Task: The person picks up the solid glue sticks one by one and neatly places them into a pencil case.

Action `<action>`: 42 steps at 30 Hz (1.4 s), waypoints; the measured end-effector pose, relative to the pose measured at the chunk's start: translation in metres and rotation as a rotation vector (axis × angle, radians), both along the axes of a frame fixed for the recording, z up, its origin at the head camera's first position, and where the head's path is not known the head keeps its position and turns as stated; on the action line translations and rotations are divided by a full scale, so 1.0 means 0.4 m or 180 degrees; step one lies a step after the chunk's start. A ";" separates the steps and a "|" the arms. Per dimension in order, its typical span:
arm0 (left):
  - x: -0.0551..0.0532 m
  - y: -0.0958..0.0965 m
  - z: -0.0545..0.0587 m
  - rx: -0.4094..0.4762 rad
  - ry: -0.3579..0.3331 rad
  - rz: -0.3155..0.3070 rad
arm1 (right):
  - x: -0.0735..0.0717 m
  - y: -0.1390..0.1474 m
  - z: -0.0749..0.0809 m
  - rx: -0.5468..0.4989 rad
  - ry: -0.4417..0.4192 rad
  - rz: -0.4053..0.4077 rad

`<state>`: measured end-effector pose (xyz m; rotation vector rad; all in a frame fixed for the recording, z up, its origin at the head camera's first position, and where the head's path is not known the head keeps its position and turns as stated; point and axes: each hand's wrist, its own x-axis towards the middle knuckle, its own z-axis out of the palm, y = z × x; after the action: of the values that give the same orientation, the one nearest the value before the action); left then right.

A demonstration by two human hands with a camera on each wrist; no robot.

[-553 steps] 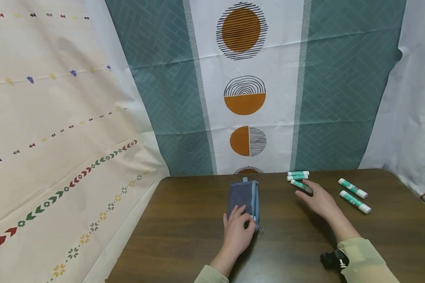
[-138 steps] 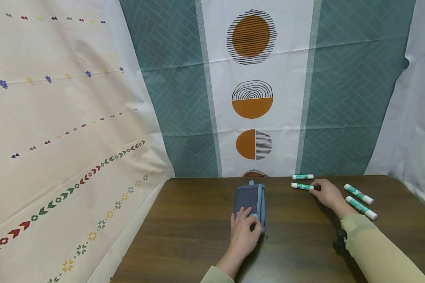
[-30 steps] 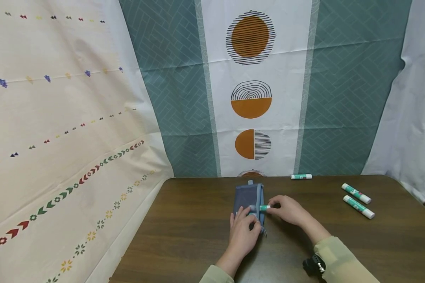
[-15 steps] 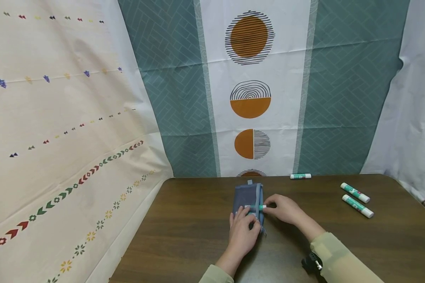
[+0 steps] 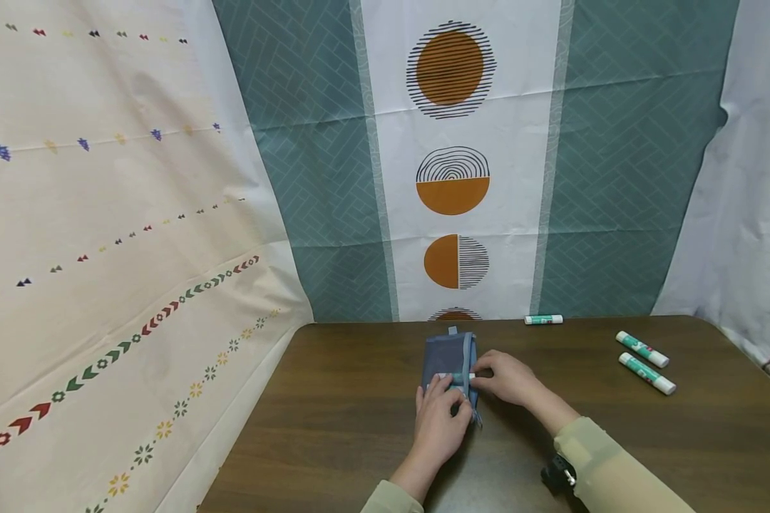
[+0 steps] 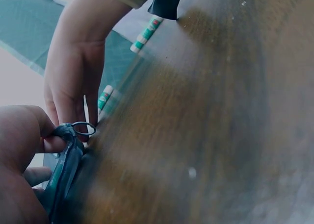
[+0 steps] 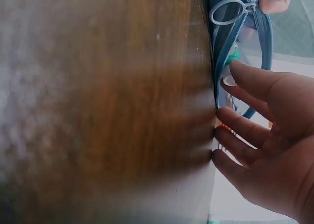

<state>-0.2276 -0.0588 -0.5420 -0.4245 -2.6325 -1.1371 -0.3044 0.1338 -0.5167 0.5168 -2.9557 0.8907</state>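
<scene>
Blue, partly see-through pouch (image 5: 445, 353), zip (image 7: 234, 37) undone.

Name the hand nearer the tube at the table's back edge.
Right. The right hand is left of and in front of the tube; the left hand, more so.

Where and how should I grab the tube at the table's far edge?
Probably pinch that tube by its right white end, right hand coming from above and the near side: it lies sideways, cloth close behind, left end nearer the pouch.
</scene>
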 end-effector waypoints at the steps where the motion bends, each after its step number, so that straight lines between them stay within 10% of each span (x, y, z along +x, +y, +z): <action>1: 0.000 0.000 0.000 0.0000 -0.0003 0.0002 | 0.000 -0.002 0.000 0.0022 -0.0002 0.0004; 42: -0.001 0.000 0.001 0.0089 -0.0068 -0.0023 | 0.001 -0.024 0.004 0.0076 0.0098 -0.0041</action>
<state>-0.2279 -0.0588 -0.5415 -0.4188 -2.6322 -1.1856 -0.3040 0.1241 -0.5150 0.5070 -2.9420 0.8398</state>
